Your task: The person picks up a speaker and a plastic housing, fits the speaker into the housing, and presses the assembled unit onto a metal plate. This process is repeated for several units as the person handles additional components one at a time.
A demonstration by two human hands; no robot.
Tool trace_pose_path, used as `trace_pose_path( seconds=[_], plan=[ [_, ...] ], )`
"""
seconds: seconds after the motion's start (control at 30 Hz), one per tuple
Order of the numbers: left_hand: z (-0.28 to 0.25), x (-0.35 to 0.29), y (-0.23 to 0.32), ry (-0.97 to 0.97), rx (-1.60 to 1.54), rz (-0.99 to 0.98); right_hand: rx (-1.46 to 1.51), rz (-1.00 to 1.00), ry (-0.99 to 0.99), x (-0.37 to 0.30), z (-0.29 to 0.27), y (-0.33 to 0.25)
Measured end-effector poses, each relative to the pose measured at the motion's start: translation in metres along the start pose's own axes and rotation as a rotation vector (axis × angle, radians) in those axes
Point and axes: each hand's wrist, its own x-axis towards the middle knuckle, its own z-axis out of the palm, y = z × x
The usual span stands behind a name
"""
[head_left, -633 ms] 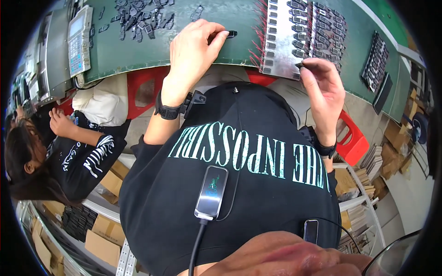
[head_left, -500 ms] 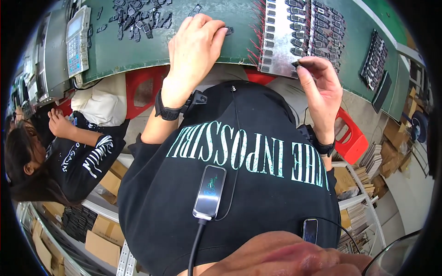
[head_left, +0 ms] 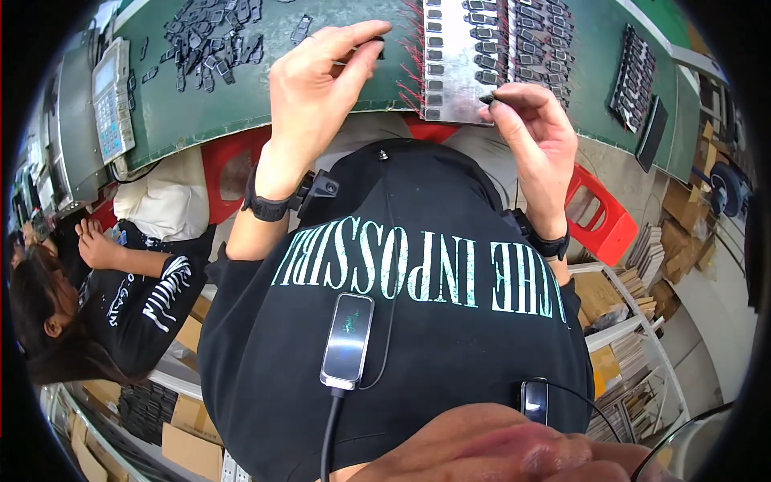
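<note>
Head view: small black part point(head_left: 381, 50) is held in left hand point(head_left: 312, 84) by thumb-finger pinch, over green table point(head_left: 245, 100). Dark piece point(head_left: 487, 99) is gripped in right hand point(head_left: 540, 132), at near edge of metal plate point(head_left: 454, 84). Loose black parts point(head_left: 210, 48) are piled far left.

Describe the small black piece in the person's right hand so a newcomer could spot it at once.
On the long green tabletop, find the flat silver metal plate bearing lines of black pieces. At its near edge is the bare right hand. The small black piece is pinched at its fingertips, unlike those lying in lines.
</note>
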Motion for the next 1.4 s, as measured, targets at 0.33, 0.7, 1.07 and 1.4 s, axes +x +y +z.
trace_pose_path(
  seconds=[0.33, 0.7, 1.07, 1.4],
  plan=[
    [0.039, -0.012, 0.03, -0.021, -0.878, -0.421, 0.009, -0.095, 0.057, 0.027, 0.026, 0.012],
    [0.037, -0.017, 0.022, -0.122, -0.896, -0.469, -0.137, -0.034, -0.004, 0.031, 0.022, 0.019],
    [0.035, -0.019, 0.019, -0.149, -0.841, -0.42, -0.079, -0.013, -0.087, 0.035, 0.016, 0.019],
    [0.033, -0.018, 0.019, -0.164, -0.823, -0.415, -0.039, 0.046, -0.108, 0.039, 0.014, 0.02]
  ],
)
